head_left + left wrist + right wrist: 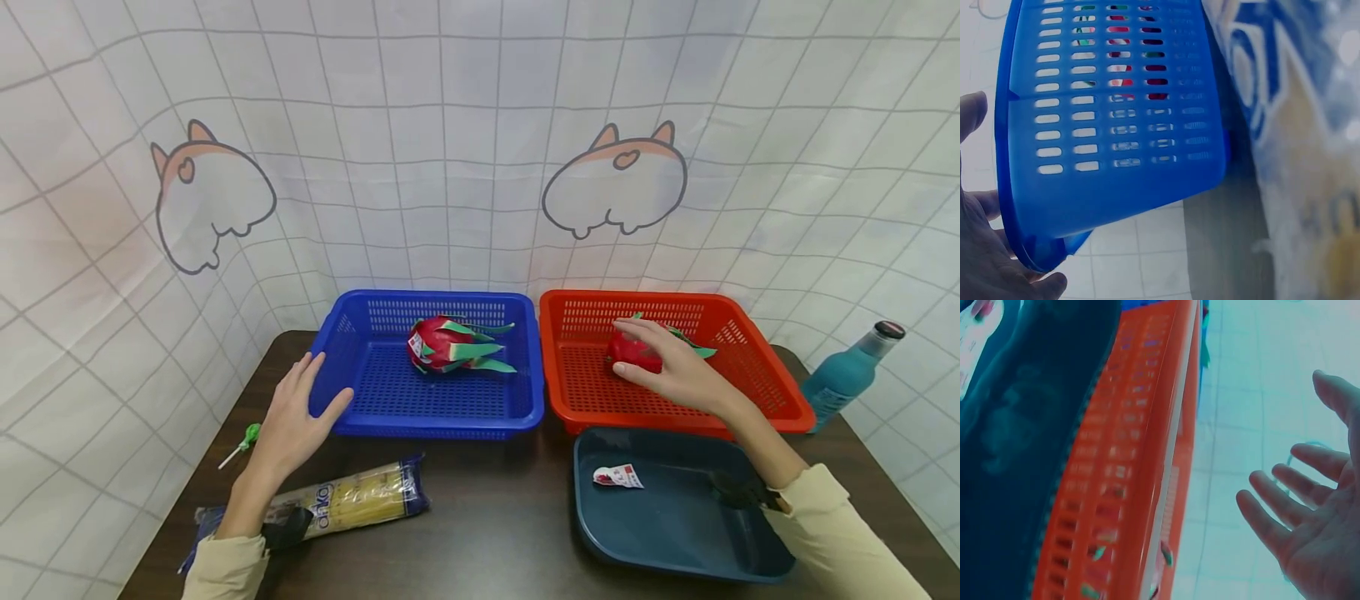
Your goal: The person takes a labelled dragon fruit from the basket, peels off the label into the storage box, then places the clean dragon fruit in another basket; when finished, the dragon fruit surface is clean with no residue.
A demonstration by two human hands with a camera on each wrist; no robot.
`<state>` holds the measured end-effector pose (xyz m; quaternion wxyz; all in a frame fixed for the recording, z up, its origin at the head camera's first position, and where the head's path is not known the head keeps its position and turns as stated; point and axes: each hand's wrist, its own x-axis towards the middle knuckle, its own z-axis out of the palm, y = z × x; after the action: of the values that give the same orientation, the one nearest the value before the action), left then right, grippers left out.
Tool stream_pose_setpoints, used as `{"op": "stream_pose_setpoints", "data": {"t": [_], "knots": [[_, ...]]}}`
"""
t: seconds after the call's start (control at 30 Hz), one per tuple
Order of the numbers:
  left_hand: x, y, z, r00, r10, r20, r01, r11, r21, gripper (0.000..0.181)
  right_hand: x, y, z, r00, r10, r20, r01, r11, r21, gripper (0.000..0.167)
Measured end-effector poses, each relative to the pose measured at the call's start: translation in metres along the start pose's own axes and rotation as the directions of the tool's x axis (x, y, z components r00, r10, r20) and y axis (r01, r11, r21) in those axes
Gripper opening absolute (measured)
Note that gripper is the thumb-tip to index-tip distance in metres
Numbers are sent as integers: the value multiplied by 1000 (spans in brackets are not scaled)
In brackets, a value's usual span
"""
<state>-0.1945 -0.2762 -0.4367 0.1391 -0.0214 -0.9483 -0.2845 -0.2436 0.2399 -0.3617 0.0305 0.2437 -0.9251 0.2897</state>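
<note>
The right hand (671,371) hangs over the red basket (637,419) with fingers extended and apart, gripping nothing. The left hand (296,417) has spread fingers beside the left end of the blue basket (435,427); whether they touch its rim I cannot tell, but they aren't curled round anything.

Under the right hand sits one dragon fruit (630,357), partly hidden in the red basket; a second dragon fruit (437,343) lies on its side in the blue one, leaves pointing right. Both would likely feel fairly weighty, with a firm but bruisable skin, a bit slick; best cupped round the fat body, since the leaves look bendy and could tear.

The baskets look like light, slightly flexible plastic, best held by the rims at both ends. In front of the red basket is a dark tray (675,533).
</note>
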Motion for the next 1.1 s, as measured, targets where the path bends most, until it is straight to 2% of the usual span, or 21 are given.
{"op": "stream_pose_setpoints", "data": {"t": [0.3, 0.6, 0.77, 1.1], "knots": [[-1, -3, -2, 999, -39, 16, 39, 998, -44, 81, 20, -15, 20, 998, -46, 42, 43, 997, 65, 69], [-3, -7, -3, 996, -58, 62, 62, 996, -59, 81, 39, -33, 36, 995, -10, 96, 0, 995, 99, 74], [-3, -11, -4, 993, -69, 94, 73, 996, -47, 83, 59, -48, 43, 991, -32, 133, 18, 995, 101, 75], [-2, -16, -6, 991, -93, 99, 98, 994, -42, 86, 112, -76, 63, 968, -119, 223, 96, 989, 111, 75]]}}
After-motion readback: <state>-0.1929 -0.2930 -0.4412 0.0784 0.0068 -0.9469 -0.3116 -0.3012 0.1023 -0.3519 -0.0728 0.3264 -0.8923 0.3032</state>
